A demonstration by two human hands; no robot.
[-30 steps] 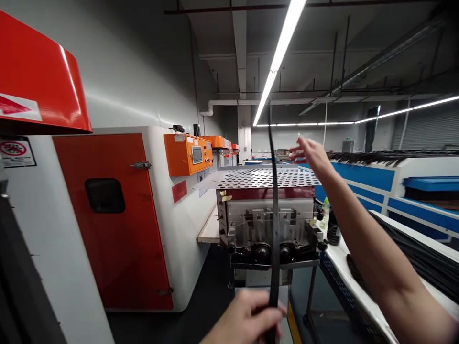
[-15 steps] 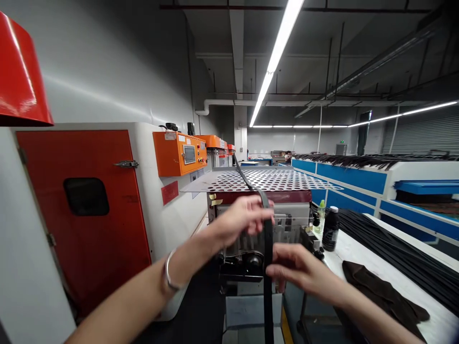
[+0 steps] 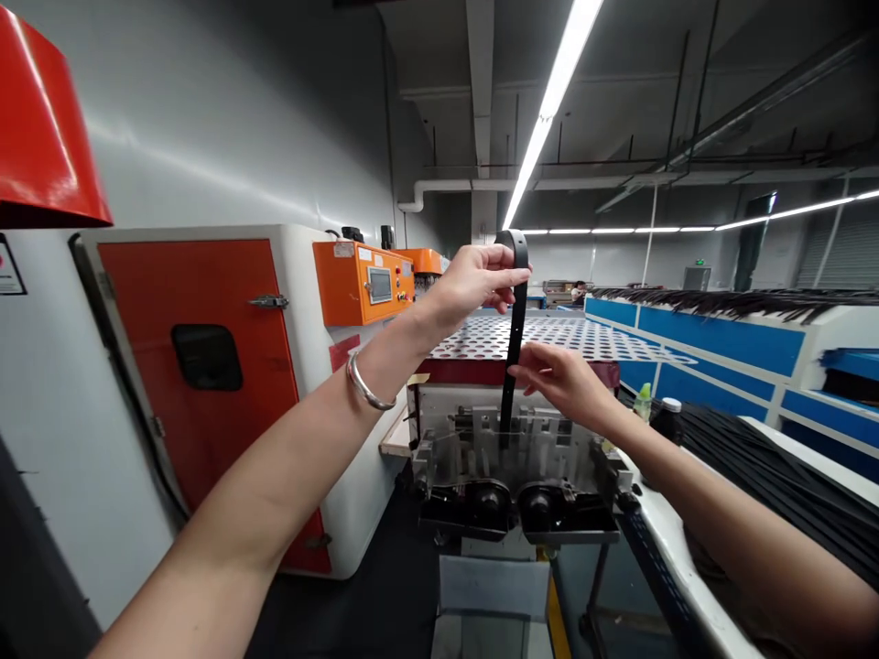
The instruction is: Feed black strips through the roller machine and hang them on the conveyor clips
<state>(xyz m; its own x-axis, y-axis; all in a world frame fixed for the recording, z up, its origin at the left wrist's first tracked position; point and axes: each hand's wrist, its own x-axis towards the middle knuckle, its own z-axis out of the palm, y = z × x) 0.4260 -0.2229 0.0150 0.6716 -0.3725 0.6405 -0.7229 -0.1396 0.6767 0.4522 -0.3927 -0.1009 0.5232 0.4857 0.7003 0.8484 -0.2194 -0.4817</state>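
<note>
- Labels: a small white label on the orange steel control box (image 3: 363,284) and a red placard (image 3: 343,352) on the white cabinet below it are too small or blurred to read; the box also carries a lit touchscreen panel. A partly cropped sign (image 3: 8,256) sits at the far left edge.
- Left hand (image 3: 473,279): fingers and thumb close around the looped top of a narrow black strap (image 3: 514,339), with a silver bangle (image 3: 363,384) on the wrist.
- Right hand (image 3: 563,380): fingers spread and curved, holding nothing, the fingertips (image 3: 527,372) just beside the strap; contact cannot be confirmed.
- Strap: flat, matte and hanging vertically from the left hand, in front of the perforated metal table (image 3: 549,337). Its lower end lies among the upright metal guide plates of the roller machine (image 3: 504,467), above the paired black rollers (image 3: 489,505).
- Clearance: open space separates the strap from the guide plates on either side, and the forearms lie well apart.
- Surroundings: a white bench (image 3: 669,522) at right bears a loose mass of black straps (image 3: 762,467), a dark bottle with a white cap (image 3: 666,419) and a green bottle (image 3: 642,403). A red cabinet door (image 3: 199,366) stands at left, and a distant person (image 3: 579,291) is at work.
</note>
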